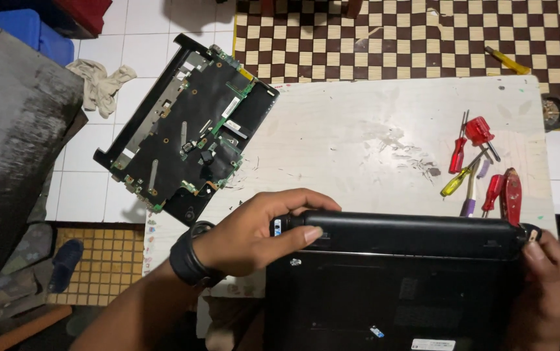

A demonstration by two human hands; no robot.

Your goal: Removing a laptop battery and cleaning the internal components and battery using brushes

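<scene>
— What's closest to me?

— The black laptop (pixel 397 286), underside up, at the near edge of the white surface (pixel 358 130). My left hand (pixel 254 234) clasps its left end, thumb on the long battery bar (pixel 410 227); my right hand (pixel 550 286) grips the right corner.

— How would I do this well?

— I'd judge even pressure from both thumbs is best — no twisting. The case looks glossy, with small labels. Beyond it: an opened laptop chassis (pixel 189 130), then screwdrivers (pixel 478 162).
</scene>
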